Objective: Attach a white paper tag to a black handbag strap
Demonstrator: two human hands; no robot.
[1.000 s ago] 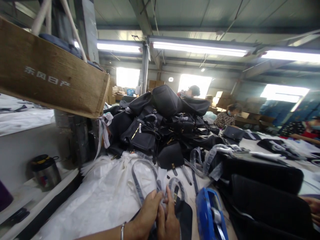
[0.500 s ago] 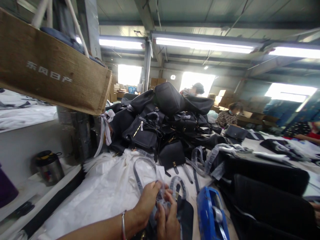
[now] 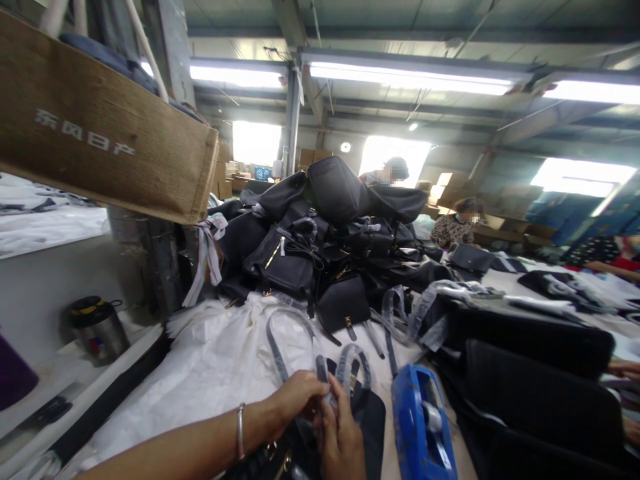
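My left hand [image 3: 300, 395] and right hand [image 3: 343, 437] both pinch the plastic-wrapped bag strap [image 3: 320, 370] at 6 o'clock on the desk [image 3: 220, 380]. Wrap looks partly on, loops still loose, black bag [image 3: 367, 417] beneath. Blue tape dispenser [image 3: 423, 427] at 3 o'clock, untouched. Bag pile [image 3: 325, 233] at 12 o'clock, seemingly unprocessed.

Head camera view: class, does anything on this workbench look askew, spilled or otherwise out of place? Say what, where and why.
The black handbags lie heaped behind the hands, tipped at all angles with no order. The cardboard box at upper left sits tilted. Both hands, left hand and right hand, pinch a plastic-wrapped strap.
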